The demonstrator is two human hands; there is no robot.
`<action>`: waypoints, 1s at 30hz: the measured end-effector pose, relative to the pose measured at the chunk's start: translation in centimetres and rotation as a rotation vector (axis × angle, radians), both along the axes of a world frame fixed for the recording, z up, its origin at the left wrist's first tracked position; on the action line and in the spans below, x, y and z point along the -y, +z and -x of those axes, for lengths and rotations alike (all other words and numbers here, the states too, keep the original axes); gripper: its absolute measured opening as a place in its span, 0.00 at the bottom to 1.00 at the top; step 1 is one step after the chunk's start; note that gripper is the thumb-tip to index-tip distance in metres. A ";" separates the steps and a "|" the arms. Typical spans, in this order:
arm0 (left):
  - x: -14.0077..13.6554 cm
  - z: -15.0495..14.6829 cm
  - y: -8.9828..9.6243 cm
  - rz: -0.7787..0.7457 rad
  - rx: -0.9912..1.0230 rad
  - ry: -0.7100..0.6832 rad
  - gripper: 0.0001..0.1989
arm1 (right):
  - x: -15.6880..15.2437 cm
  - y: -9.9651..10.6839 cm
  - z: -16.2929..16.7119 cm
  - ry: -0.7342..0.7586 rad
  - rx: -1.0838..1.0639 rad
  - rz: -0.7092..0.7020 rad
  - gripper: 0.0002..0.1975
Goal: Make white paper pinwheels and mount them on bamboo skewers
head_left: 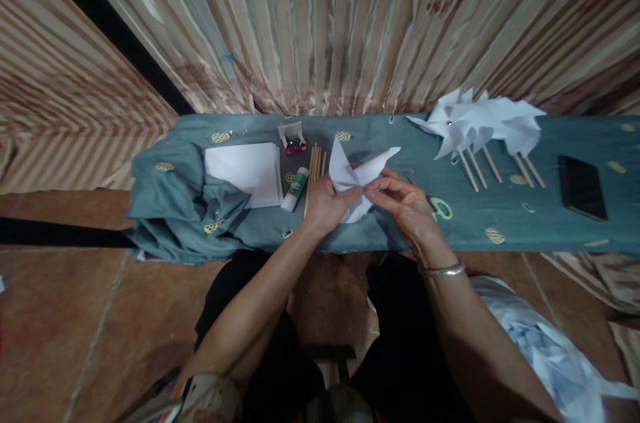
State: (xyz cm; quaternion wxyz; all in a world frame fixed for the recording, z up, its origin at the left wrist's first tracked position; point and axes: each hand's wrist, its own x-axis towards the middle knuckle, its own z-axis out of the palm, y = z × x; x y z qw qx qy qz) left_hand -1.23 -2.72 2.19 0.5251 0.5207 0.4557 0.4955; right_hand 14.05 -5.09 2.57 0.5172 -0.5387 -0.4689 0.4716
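A white paper pinwheel (351, 173) with folded blades is held up between both hands, over the front part of the cloth-covered table. My left hand (327, 202) is closed on its left side, thumb pressed near the centre. From the right, my right hand (403, 200) pinches close to the pinwheel's middle; whether a small pin is between those fingertips I cannot make out. Several wooden sticks (316, 162) lie just behind my left hand, beside a green and white glue stick (296, 188). Scissors with light green handles (441, 208) lie right of my right hand, partly hidden.
A stack of white paper (243, 170) lies at left by bunched cloth (173, 210). Behind the glue stick is a small red box (293, 140) of dark pieces. Finished pinwheels on sticks (487, 120) and a black phone (583, 186) lie right. A plastic bag (550, 350) stands on the floor.
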 end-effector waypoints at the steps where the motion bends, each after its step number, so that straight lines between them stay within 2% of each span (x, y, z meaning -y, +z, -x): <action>1: 0.0 0.0 0.1 -0.007 0.001 -0.008 0.18 | 0.0 0.0 0.0 0.004 -0.005 0.002 0.12; 7: -0.1 0.3 0.2 -0.027 -0.013 -0.044 0.19 | 0.0 0.1 0.2 0.004 -0.037 0.017 0.14; 15: -0.1 0.5 -0.1 0.020 0.037 -0.076 0.23 | 0.0 -0.3 0.6 0.023 -0.064 -0.025 0.14; 21: 0.1 0.3 0.4 0.069 0.098 -0.061 0.22 | -0.1 -0.8 0.6 -0.047 -0.115 -0.058 0.20; 25: 0.1 0.2 0.4 0.093 0.109 -0.058 0.24 | -0.3 -0.8 0.5 -0.096 -0.099 -0.069 0.28; 28: 0.0 0.2 0.4 0.089 0.109 -0.051 0.24 | -0.3 -0.5 0.3 -0.075 -0.132 -0.055 0.33; 30: 0.1 0.3 0.4 0.072 0.104 -0.065 0.22 | -0.2 -0.1 0.2 -0.036 -0.142 -0.042 0.31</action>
